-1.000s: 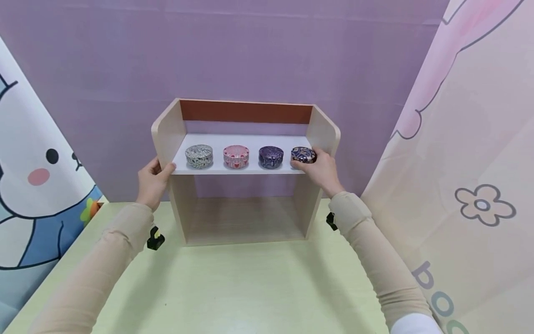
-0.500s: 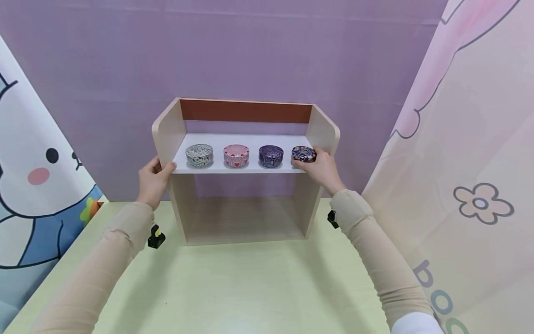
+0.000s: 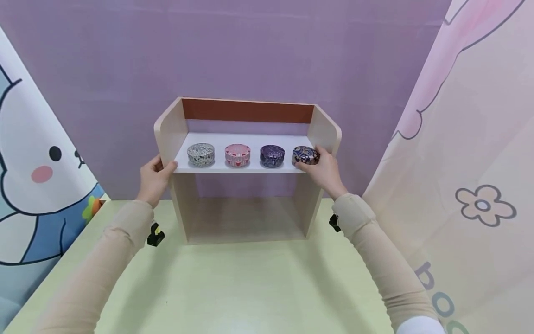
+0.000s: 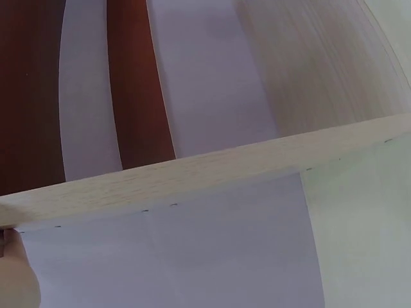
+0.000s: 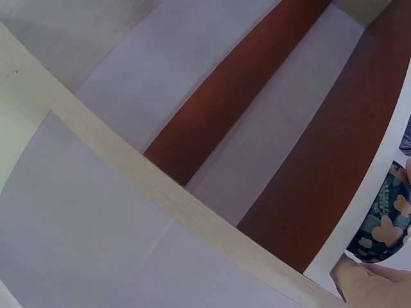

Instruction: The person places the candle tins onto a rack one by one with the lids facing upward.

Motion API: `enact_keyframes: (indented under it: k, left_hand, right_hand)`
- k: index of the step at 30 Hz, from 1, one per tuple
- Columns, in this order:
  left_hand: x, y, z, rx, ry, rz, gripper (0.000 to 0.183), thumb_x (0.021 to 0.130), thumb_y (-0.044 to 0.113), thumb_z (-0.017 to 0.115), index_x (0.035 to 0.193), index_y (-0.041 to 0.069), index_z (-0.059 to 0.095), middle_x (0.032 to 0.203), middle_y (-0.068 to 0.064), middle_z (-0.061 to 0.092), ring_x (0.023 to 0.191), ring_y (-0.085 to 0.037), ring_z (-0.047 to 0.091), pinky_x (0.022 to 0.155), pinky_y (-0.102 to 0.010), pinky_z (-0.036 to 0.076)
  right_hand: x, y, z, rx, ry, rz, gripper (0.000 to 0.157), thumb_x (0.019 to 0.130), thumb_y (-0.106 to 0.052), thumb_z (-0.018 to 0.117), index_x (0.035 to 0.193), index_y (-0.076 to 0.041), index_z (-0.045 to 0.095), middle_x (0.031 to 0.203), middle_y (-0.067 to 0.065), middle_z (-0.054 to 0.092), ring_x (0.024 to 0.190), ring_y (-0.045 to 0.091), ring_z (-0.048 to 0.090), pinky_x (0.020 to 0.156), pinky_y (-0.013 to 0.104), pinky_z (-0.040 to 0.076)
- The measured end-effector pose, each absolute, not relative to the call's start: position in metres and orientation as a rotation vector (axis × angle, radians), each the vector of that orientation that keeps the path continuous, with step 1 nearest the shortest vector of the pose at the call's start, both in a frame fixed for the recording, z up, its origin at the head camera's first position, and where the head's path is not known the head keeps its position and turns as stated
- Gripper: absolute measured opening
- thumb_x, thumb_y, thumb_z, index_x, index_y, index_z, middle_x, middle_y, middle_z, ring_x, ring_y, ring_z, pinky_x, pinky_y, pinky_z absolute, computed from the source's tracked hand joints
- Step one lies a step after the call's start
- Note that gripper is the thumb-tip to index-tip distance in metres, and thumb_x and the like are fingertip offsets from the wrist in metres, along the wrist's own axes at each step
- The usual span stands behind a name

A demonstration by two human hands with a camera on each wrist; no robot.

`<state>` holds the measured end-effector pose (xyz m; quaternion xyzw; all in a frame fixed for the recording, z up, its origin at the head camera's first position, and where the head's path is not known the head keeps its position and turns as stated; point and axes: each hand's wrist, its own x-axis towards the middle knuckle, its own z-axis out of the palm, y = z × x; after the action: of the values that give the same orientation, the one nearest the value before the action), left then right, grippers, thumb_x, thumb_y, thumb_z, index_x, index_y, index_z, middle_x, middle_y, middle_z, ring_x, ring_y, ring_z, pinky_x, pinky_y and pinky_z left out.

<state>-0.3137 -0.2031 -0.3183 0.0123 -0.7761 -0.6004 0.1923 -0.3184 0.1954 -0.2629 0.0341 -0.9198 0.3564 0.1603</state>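
A small wooden shelf unit [image 3: 246, 170] stands against the back, with a white upper board. In the head view my left hand [image 3: 155, 182] grips the front of its left side panel, thumb at the end of the white board. At the board's right end, my right hand [image 3: 327, 171] holds a round dark-blue floral tin [image 3: 306, 154] between thumb and fingers. The right wrist view shows that tin [image 5: 384, 221] at the white board's edge. To its left stand a purple patterned tin [image 3: 272, 157], a pink tin [image 3: 238, 156] and a grey-green leaf-patterned tin [image 3: 201, 155].
The unit stands on a pale green table [image 3: 233, 287]. Behind it hangs a purple cloth [image 3: 250, 51]. Cartoon-printed cloths flank it on the left [image 3: 37, 139] and on the right [image 3: 442, 162]. Below the white board is an open lower compartment [image 3: 246, 218].
The head view shifts slightly. Both hands keep their places, the left at the side panel and the right around the dark-blue tin.
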Motion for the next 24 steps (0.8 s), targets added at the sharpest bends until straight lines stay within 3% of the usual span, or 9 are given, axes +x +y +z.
enact_keyframes:
  k: [8,13,19,24]
  left_hand:
    - [-0.319,-0.205,-0.313,0.022,-2.217,-1.665,0.054,0.091,0.033,0.053,0.139,0.012,0.041,0.129,-0.015,0.05,0.098,-0.005,0.051,0.08,-0.017,0.044]
    - [-0.32,-0.204,-0.314,0.031,-2.2,-1.652,0.053,0.09,0.034,0.054,0.137,0.012,0.044,0.124,-0.013,0.054,0.095,-0.003,0.052,0.077,-0.013,0.044]
    - [-0.318,-0.202,-0.313,0.046,-2.15,-1.63,0.052,0.089,0.033,0.056,0.135,0.011,0.047,0.121,-0.013,0.057,0.093,-0.003,0.053,0.076,-0.012,0.044]
    - [-0.312,-0.204,-0.311,0.062,-2.181,-1.513,0.055,0.085,0.039,0.061,0.133,0.015,0.05,0.127,-0.011,0.056,0.105,-0.01,0.054,0.088,-0.02,0.046]
  right_hand:
    - [-0.311,0.197,-0.256,0.105,-2.578,1.049,0.079,0.078,-0.032,0.07,0.14,-0.001,0.032,0.14,0.02,0.04,0.128,0.032,0.039,0.106,0.041,0.031]
    - [-0.302,0.199,-0.257,0.125,-2.538,1.108,0.078,0.079,-0.031,0.069,0.141,-0.002,0.031,0.142,0.018,0.037,0.129,0.031,0.039,0.107,0.04,0.032]
    - [-0.29,0.204,-0.262,0.205,-2.428,1.203,0.067,0.083,-0.024,0.066,0.138,-0.001,0.036,0.139,0.016,0.042,0.125,0.031,0.045,0.103,0.036,0.037]
    - [-0.277,0.216,-0.27,0.237,-2.334,1.255,0.054,0.085,-0.019,0.063,0.132,0.0,0.045,0.133,0.017,0.049,0.121,0.03,0.049,0.1,0.035,0.04]
